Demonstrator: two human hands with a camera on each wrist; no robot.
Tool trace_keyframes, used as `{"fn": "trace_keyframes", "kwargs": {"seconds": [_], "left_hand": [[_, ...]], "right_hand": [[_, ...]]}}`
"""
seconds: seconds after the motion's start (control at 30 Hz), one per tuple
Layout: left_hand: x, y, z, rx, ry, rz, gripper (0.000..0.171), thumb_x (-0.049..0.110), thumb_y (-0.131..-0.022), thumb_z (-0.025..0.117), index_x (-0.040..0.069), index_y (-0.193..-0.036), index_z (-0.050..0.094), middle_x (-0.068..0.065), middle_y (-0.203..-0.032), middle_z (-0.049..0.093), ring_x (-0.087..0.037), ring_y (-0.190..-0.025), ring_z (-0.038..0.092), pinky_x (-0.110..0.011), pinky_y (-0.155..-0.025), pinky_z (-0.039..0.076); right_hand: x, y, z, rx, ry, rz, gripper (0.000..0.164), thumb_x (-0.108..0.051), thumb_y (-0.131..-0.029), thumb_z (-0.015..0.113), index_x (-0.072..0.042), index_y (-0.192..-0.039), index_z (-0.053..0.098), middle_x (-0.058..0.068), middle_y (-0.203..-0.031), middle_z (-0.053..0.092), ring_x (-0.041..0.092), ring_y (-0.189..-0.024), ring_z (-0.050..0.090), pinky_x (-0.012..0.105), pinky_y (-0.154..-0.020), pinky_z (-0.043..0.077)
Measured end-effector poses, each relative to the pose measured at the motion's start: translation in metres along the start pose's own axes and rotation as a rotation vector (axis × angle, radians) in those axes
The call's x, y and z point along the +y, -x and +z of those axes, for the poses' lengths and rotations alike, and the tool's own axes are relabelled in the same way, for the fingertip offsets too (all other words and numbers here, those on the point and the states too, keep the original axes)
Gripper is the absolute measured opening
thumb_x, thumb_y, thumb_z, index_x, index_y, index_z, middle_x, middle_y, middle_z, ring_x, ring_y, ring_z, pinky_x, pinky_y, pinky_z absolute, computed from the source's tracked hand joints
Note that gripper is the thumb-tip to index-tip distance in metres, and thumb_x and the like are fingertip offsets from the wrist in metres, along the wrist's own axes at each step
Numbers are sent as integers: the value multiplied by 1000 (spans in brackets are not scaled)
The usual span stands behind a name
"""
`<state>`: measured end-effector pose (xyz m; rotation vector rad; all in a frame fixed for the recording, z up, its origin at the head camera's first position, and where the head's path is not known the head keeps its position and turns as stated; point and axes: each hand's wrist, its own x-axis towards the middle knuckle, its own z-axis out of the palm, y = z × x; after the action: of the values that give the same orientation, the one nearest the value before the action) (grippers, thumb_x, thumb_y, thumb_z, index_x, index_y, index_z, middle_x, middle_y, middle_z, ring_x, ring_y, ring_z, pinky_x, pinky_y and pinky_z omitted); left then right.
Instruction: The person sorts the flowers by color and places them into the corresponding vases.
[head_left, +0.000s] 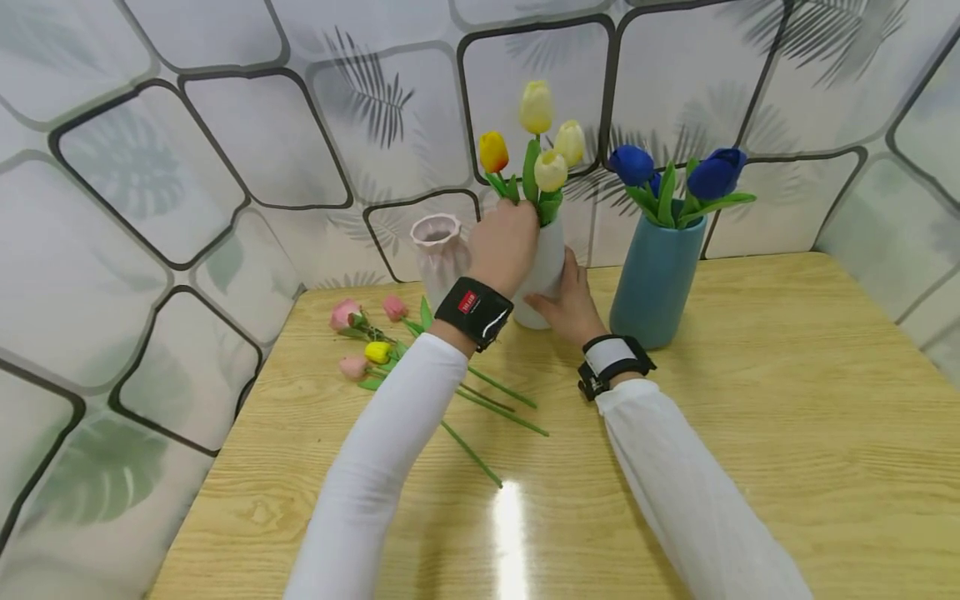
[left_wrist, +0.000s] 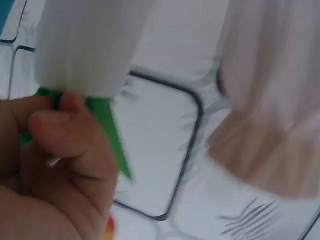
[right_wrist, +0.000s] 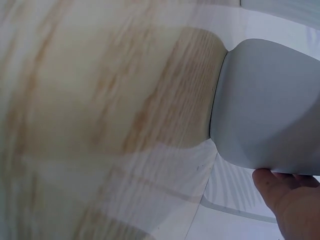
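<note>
A white vase (head_left: 551, 260) stands near the wall, holding pale yellow tulips (head_left: 537, 108) and an orange-yellow tulip (head_left: 493, 152). At its mouth, my left hand (head_left: 507, 243) curls its fingers round the tulip stems. The left wrist view has thumb and fingers meeting right at the rim, beside a green leaf (left_wrist: 111, 137); the stems are mostly hidden by the hand. Low on the vase's right side, my right hand (head_left: 573, 304) grips the wall. Its thumb lies against the smooth vase surface (right_wrist: 270, 105) in the right wrist view.
Close on the left is a pink fluted vase (head_left: 437, 254). A teal vase (head_left: 654, 287) with blue tulips (head_left: 716, 175) stands on the right. Several loose pink and yellow flowers (head_left: 378, 352) lie under my left forearm on the wooden table (head_left: 810, 417). Patterned wall (head_left: 405, 108) rises behind.
</note>
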<state>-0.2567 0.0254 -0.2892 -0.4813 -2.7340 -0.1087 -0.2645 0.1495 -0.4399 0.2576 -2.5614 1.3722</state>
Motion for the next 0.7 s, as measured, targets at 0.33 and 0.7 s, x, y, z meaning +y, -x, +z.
{"fn": "trace_keyframes", "kwargs": {"seconds": [0.33,0.7], "left_hand": [[0,3,0,47,30,-28,29,25,-107,44,2,-116,59,-13,-89,71,-28,-73,71,-40,-59,57],[-21,44,42,174,304,13,29,22,-105,41,10,-80,51,-3,-60,49,-19,-49,52,-31,-41,36]], "right_hand": [[3,0,2,6,-4,17,101,-31,-93,71,-6,-158,-2,32,-146,24,45,-137,31,58,-112,30],[0,3,3,58,6,-38,96,-22,-91,73,-2,-156,6,33,-144,27,45,-135,34,59,-110,32]]}}
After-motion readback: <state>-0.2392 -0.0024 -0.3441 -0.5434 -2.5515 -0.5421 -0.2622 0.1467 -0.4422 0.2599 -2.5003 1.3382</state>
